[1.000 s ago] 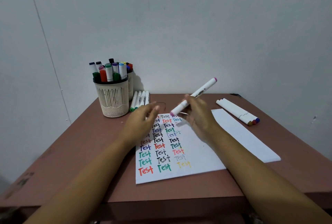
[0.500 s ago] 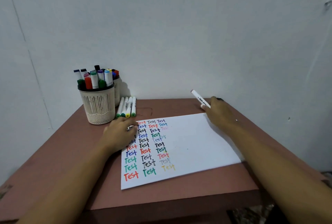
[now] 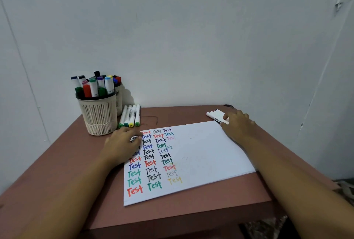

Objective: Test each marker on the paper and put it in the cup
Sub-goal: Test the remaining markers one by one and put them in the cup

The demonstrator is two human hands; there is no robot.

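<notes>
White markers (image 3: 130, 116): four by two cups (image 3: 99, 119); left hand (image 3: 122, 145) grips marker (image 3: 134, 138); right hand (image 3: 237, 125) unclear.

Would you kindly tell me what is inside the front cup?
Markers stand upright in the cup, coloured caps showing above its rim; their lower ends and the cup's bottom are mostly hidden by its wall.

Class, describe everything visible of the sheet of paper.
The paper is a white sheet lying flat, skewed, on the reddish-brown table. Three columns of the word Test in many colours fill its left part; the rest is almost blank. The left hand, gripping a small white thing, rests on its far left corner; the right hand is by its far right corner.
</notes>
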